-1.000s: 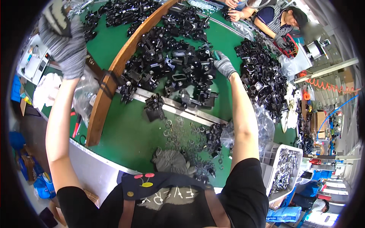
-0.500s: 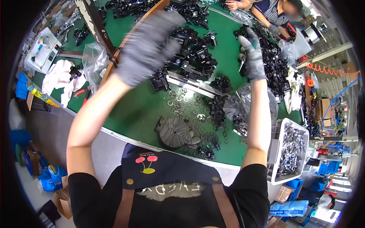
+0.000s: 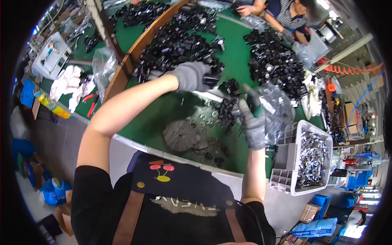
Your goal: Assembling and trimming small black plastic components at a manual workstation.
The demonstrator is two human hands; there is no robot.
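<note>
Basically, a big green-topped worktable (image 3: 143, 120) fills the middle, w/ a long curved brown wooden board (image 3: 117, 83) across its far L side. R of the board is a broad heap of black, metallic-looking parts (image 3: 175, 47); farther R, apart from it, a second heap of similar black pcs (image 3: 271, 57). A pale grey plastic crate (image 3: 284, 153) stands at the near R edge, holding slim silver pcs (image 3: 312, 161). A crumpled clear plastic bag (image 3: 279, 112) lies just beside the R hand (image 3: 254, 122).

L hand (image 3: 192, 76), in a grey knit glove, is at the first heap's near edge; fingers curl down by a dark pc (image 3: 211, 81), but w/ the blur can't tell if it's gripped. R hand, gloved likewise, has fingers extended & parted, apparently clasping nothing, near a small black cluster (image 3: 228, 110). A bunched grey knit bundle (image 3: 179, 135) lies nearer the body, w/ tiny ring-like pcs (image 3: 208, 116) past it.

Prob. best to get fingers round one solid body before any pull, since jutting bits look apt to snag neighbours. Keep L wrist low & slow, use R fingers for support if several cling together, & steer clear of the loose rings so none scatter.
</note>
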